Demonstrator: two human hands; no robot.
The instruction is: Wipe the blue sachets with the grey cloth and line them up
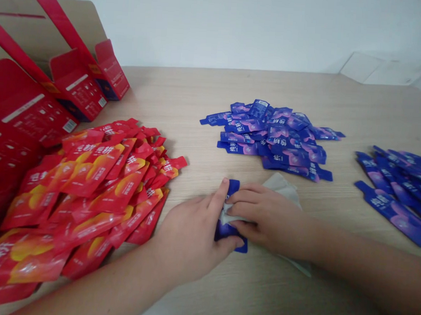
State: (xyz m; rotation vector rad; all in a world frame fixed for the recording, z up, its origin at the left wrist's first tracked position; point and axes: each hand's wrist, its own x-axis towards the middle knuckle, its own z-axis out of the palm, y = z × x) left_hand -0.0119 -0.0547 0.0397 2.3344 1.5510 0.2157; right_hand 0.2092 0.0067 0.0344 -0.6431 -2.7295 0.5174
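Near the middle of the table lies a single blue sachet point(223, 229) with a narrow neck. My left hand point(195, 235) grips it along its left side, index finger towards the top and thumb at the lower end. Over the same sachet, my right hand point(264, 215) presses a pale grey-white cloth or tissue point(283, 186) with bent fingers. Part of the cloth spreads out behind and under that hand. Both hands cover much of the sachet.
Red sachets point(98, 188) with orange print are heaped at left. Behind them stand open red boxes point(81, 92) and a cardboard carton point(13, 7). Blue sachets form a pile point(279, 138) beyond my hands and a row point(401, 188) at right. A wall point(239, 31) closes the back.
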